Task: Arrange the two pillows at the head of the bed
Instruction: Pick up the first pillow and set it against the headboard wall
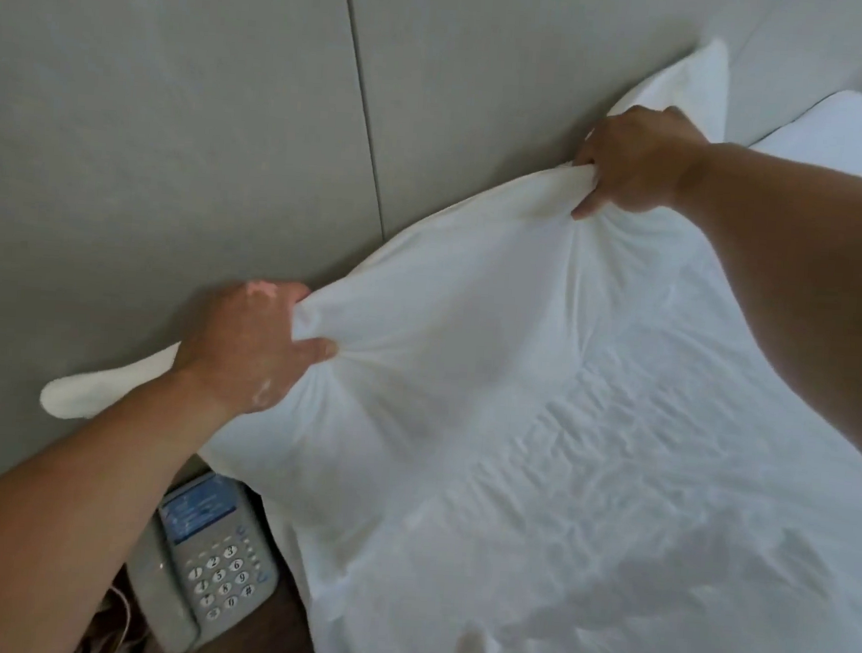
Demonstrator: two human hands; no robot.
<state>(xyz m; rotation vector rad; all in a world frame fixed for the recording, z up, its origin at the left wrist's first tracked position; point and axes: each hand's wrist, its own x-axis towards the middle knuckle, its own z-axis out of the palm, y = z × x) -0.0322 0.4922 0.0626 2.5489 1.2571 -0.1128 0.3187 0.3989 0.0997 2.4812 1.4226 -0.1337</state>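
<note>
Left hand (252,336), right hand (634,159): each clenched on pillow (451,297) edge.

Soft, dim daylight, faint shadows on the white bedsheet (635,519), wide-angle bending at edges, slight overall blur.

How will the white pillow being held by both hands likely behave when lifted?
Probably soft and floppy: the pillow bunches into folds where the left hand and right hand pinch its corners. Likely light, since corner grips alone seem to carry it. It may sag between them.
</note>
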